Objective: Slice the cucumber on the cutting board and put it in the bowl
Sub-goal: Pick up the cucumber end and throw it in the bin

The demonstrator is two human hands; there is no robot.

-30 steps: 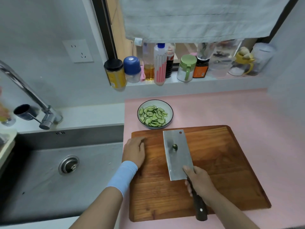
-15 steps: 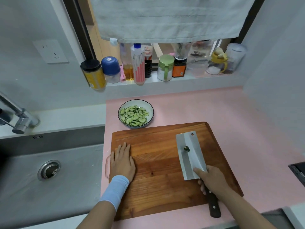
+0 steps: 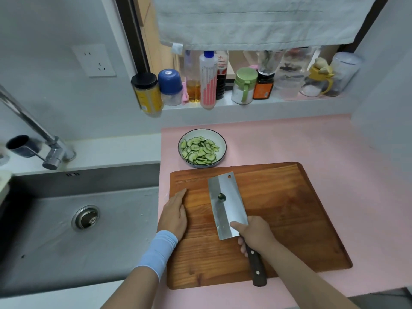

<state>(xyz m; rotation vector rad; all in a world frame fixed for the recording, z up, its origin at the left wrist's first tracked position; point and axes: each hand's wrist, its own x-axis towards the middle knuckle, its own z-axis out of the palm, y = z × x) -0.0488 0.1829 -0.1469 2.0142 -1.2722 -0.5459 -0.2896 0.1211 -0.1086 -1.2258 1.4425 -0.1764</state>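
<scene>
The right hand [image 3: 256,235] is wrapped round the dark handle of a broad steel cleaver [image 3: 225,215], thumb laid along the flat of the blade. The blade lies face up over the middle of the reddish-brown wooden cutting board [image 3: 289,208]. A small dark green cucumber end [image 3: 221,197] sits on the blade's upper face. The left hand [image 3: 175,214], with a pale blue wristband [image 3: 159,250] behind it, lies flat on the board's left edge, fingers straight and together, holding nothing. Just beyond the board's far edge stands a round white bowl with a dark rim [image 3: 214,133], filled with thin green cucumber slices [image 3: 200,150]. Board and bowl rest on a pink countertop [image 3: 289,141], beside a grey steel sink [image 3: 66,241]
</scene>
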